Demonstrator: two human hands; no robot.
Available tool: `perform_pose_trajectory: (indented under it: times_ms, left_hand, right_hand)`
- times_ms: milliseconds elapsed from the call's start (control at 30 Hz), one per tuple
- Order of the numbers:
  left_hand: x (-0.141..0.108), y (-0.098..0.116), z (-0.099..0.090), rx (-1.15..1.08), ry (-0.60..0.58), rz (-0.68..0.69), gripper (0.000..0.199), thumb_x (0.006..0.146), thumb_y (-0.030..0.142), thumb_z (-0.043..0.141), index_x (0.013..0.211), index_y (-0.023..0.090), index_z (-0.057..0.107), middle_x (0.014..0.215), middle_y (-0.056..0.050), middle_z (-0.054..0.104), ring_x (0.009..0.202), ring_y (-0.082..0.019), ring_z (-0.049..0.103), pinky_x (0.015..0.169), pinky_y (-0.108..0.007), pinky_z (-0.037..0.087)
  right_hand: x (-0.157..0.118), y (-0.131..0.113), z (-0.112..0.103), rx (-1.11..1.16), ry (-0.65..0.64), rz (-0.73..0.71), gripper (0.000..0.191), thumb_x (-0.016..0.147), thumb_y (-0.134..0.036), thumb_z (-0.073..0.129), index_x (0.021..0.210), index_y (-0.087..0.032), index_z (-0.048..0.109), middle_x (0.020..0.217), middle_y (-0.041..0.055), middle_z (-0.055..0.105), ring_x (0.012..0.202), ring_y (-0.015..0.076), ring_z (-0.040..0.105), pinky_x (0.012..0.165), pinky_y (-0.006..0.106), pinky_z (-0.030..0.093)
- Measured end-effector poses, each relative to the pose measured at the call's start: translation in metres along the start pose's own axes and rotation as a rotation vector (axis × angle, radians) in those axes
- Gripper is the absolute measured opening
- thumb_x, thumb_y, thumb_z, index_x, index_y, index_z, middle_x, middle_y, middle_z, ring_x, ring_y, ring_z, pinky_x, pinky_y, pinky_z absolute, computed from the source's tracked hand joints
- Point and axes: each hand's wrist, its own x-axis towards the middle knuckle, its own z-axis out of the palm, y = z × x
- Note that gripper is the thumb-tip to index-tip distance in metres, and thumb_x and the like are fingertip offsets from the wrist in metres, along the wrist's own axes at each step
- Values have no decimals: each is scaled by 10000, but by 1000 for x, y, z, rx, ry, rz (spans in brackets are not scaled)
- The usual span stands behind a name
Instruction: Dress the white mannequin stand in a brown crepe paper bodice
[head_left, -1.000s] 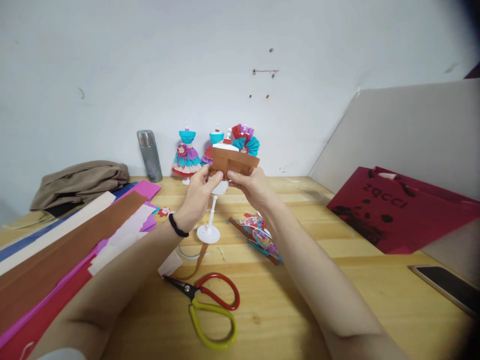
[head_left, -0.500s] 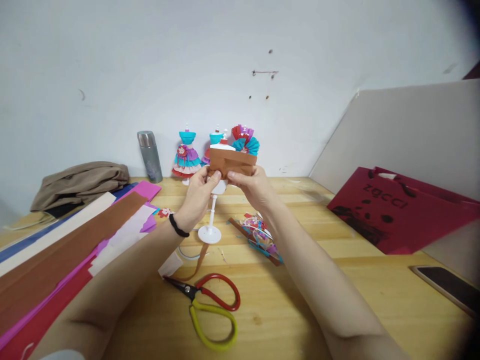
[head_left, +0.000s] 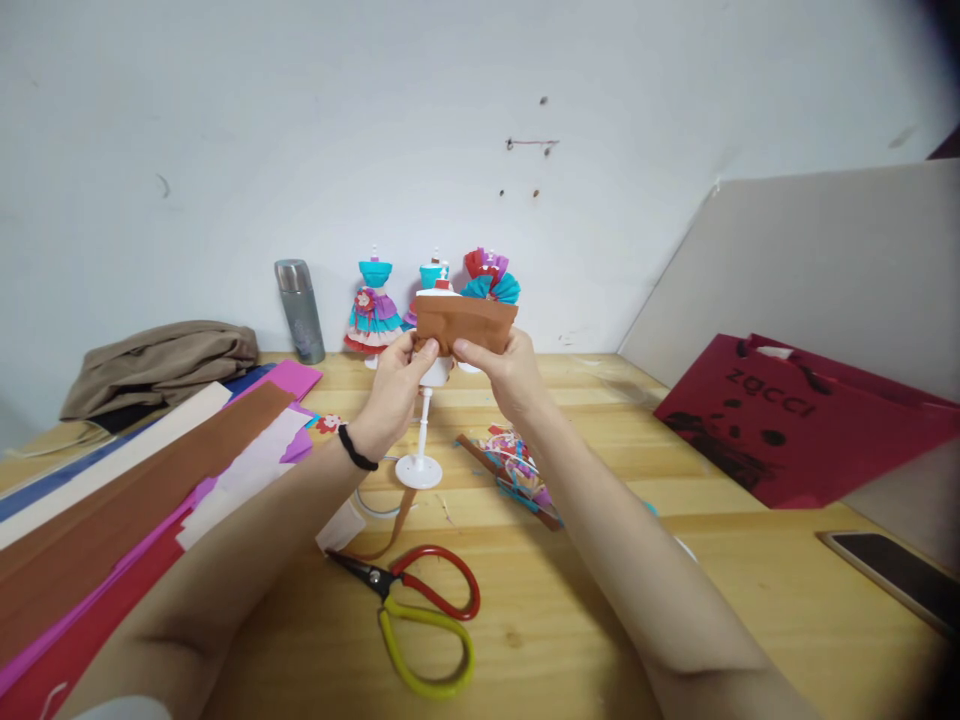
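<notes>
Left hand (head_left: 391, 388) and right hand (head_left: 511, 378) mine, both pinching brown strip (head_left: 471, 322), thumbs near its lower edge. Strip sits across front of white mannequin (head_left: 418, 472), upright. Scissors (head_left: 379, 580) on tabletop (head_left: 570, 620), nearer me; scrap pile (head_left: 517, 466) right of mannequin's base. My other fingers mostly hidden.

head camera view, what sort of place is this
Probably a craft workspace: red-and-yellow-handled scissors lie on a wooden tabletop, coloured crepe-like sheets are spread at the left, and clothed miniature dress forms stand near the wall.
</notes>
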Motion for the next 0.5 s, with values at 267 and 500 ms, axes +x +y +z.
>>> perform_pose_trajectory:
  times_ms: [267, 500]
  left_hand:
    - [-3, 4, 3, 67, 30, 10, 291, 783, 392, 731, 940, 173, 620, 884, -56, 659, 774, -172, 607, 600, -262, 452]
    - [-4, 5, 5, 41, 10, -15, 256, 792, 318, 688, 979, 164, 604, 945, -61, 673, 809, -169, 620, 656, -268, 466]
  right_hand:
    - [-1, -3, 3, -77, 101, -22, 222, 607, -292, 745, 793, -180, 704, 835, 41, 755, 870, 267, 692, 810, 412, 558]
    - [-1, -3, 3, -18, 45, -21, 364, 609, -330, 808, 926, -188, 700, 983, 74, 771, 982, 294, 704, 868, 429, 565]
